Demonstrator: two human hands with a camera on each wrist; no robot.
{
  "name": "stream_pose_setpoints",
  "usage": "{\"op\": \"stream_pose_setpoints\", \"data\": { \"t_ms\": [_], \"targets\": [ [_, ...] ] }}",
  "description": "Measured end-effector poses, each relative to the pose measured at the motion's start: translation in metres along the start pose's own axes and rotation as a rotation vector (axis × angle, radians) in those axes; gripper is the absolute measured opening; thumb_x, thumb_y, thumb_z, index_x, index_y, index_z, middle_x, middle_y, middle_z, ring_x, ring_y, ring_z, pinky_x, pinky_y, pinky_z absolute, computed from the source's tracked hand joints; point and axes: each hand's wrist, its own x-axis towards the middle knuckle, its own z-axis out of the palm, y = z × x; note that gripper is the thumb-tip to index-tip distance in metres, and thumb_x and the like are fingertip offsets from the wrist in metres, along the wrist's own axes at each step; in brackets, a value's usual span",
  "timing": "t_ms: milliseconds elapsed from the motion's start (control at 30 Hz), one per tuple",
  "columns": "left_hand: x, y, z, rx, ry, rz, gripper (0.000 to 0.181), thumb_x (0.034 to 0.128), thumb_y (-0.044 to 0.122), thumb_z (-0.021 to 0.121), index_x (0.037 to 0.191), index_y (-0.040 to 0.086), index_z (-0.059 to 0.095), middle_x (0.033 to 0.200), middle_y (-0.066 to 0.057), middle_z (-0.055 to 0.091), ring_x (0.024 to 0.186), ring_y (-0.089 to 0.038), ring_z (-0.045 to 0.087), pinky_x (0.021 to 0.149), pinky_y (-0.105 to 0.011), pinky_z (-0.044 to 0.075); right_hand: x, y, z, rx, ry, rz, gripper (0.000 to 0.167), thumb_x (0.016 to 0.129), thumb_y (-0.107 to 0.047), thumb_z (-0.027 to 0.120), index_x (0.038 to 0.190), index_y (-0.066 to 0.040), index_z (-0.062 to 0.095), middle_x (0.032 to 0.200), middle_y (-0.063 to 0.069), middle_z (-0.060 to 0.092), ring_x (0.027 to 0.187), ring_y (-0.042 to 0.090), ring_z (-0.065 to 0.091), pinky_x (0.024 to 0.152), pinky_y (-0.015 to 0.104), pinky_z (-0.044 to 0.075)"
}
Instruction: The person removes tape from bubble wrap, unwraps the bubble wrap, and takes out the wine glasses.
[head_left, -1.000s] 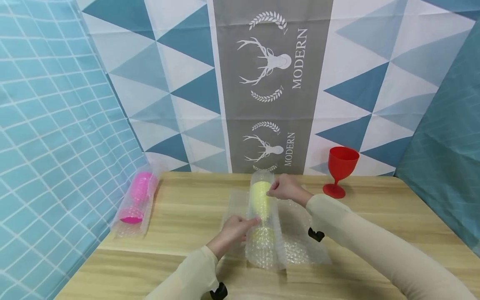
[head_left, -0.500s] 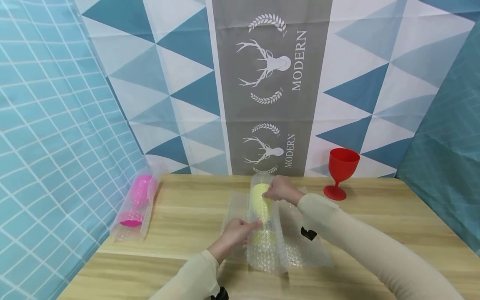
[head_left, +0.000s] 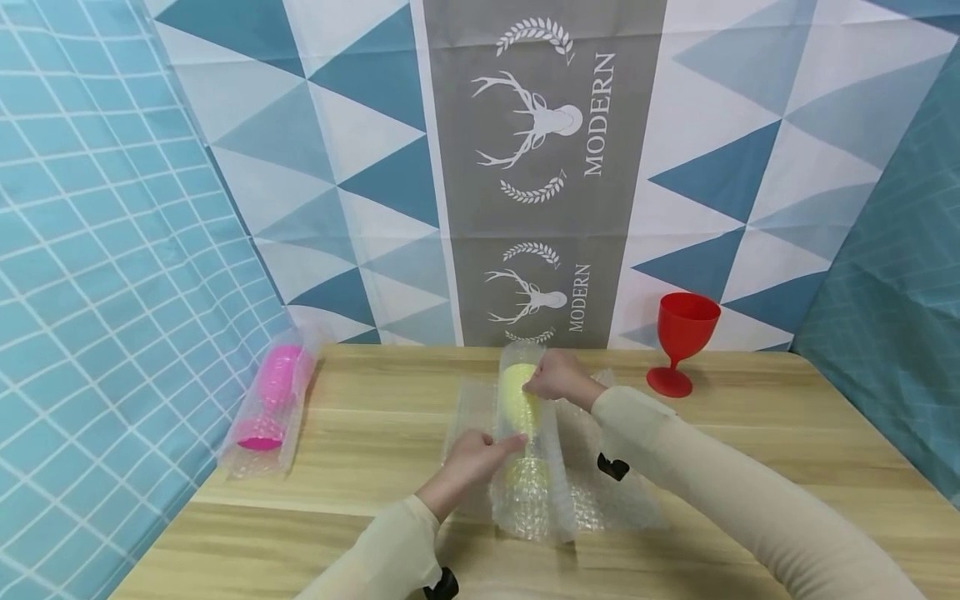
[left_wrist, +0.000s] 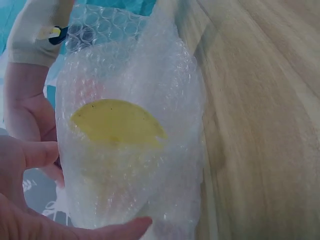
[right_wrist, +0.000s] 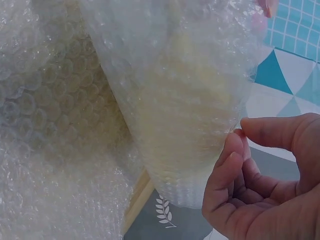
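Observation:
A yellow goblet lies on its side, rolled in clear bubble wrap, at the middle of the table. My left hand holds the roll from the left, its thumb across the goblet's stem area. At the bowl end my right hand pinches the edge of the wrap between thumb and fingers. In the left wrist view the yellow foot shows inside the open end of the roll. A loose flap of wrap spreads beside the roll in the right wrist view.
A pink goblet in bubble wrap lies at the table's left edge. A red goblet stands upright, unwrapped, at the back right. Patterned cloths hang behind and at both sides of the wooden table.
My right hand has shifted slightly left over the wrapped yellow goblet, still pinching the wrap. My left hand stays nearly where it was on the roll.

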Motion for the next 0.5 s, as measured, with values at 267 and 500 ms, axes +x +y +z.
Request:
{"op": "stream_pose_setpoints", "data": {
  "t_ms": [267,500],
  "targets": [
    [-0.0029,0.0080,0.0098,0.026,0.031,0.027,0.090,0.0800,0.051,0.069,0.129,-0.020,0.042,0.130,-0.039,0.049,0.116,-0.053,0.052,0.095,-0.060,0.047,-0.0014,-0.0020,0.0007,-0.051,0.010,0.005,0.052,0.081,-0.021,0.070,0.039,-0.018,0.039,0.039,-0.008,0.041,0.039,0.005,0.032,0.043,0.017,0.031],
    [-0.0020,0.0085,0.0102,0.032,0.026,0.050,0.077,0.0815,0.044,0.068,0.120,-0.020,0.050,0.122,-0.036,0.057,0.108,-0.047,0.058,0.091,-0.055,0.051,0.0026,-0.0004,-0.0016,-0.083,0.005,0.008,0.050,0.079,-0.020,0.068,0.039,-0.018,0.040,0.040,-0.007,0.045,0.040,0.008,0.040,0.044,0.018,0.034]
  ]
}}
